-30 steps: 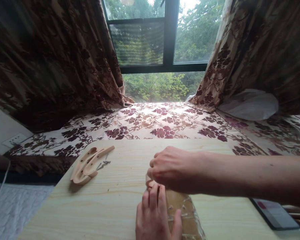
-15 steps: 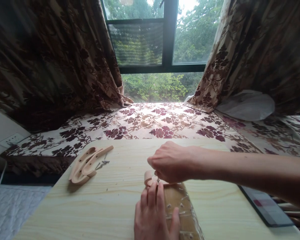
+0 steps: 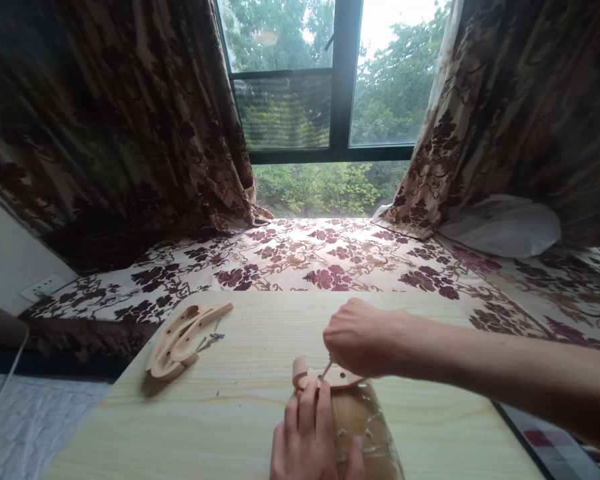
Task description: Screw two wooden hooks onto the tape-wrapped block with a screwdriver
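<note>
A: Start at the left. What's on the counter [image 3: 190,427]?

B: By its far left corner there's a group of curved wooden pieces [image 3: 175,347], pale and drilled with holes. Just to their right lies a small heap of screws [image 3: 211,341].

A: And the left hand [image 3: 303,433]?

B: It's open, laid palm down near the middle of the counter's near edge, with the thumb spread to the right. The fingertips reach the near side of another piece, the hooked wooden part [image 3: 333,377].

A: Where exactly is that part?

B: At the far end of a brown block [image 3: 360,417], which looks wrapped in something clear. Its curled end points left, and dark holes show along its flat stretch.

A: What about the right hand [image 3: 353,339]?

B: Closed in a fist around a slim tool [image 3: 327,371]. Only the thin shaft shows, tilted, its lower end at the left one of those holes. The handle is hidden, so I can't tell its shape.

A: Anything farther right?

B: A dark-edged device [image 3: 545,440] with a lit screen, at the counter's right edge, partly behind the forearm. Beyond the counter, a whitish bag [image 3: 503,227] rests on the flowered cover [image 3: 325,257] by the right curtain [image 3: 433,160].
</note>
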{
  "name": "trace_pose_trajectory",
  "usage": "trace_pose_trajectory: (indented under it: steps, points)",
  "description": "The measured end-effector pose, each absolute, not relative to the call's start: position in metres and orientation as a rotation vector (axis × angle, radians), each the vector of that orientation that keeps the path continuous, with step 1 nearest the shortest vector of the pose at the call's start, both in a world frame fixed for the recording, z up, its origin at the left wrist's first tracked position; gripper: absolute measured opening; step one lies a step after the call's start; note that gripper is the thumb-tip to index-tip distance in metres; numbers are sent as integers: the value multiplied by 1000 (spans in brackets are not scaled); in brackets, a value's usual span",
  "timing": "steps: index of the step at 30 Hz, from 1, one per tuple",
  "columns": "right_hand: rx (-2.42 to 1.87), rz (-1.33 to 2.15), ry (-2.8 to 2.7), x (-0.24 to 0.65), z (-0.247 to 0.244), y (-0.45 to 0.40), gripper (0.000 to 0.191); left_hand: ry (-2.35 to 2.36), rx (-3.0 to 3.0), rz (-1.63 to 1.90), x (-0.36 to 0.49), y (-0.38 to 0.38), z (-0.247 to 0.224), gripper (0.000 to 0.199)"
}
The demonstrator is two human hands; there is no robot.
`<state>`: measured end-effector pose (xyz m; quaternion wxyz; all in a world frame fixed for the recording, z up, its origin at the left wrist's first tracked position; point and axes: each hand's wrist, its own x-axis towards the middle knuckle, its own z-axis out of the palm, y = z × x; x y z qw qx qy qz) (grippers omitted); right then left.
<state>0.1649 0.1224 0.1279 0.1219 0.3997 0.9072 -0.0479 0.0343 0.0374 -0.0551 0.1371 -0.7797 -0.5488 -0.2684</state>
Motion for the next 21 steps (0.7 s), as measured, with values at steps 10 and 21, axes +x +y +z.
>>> trace_pose_trajectory:
  steps: [10,21]
  points:
    - [2200,-794,2605,266,55,61,20,-1554,-2546,-914,-20,42,-47,38]
    - [2849,-1587,2476,216,-6,55,43,-2349,-2681,-1344,10,65,-30,56]
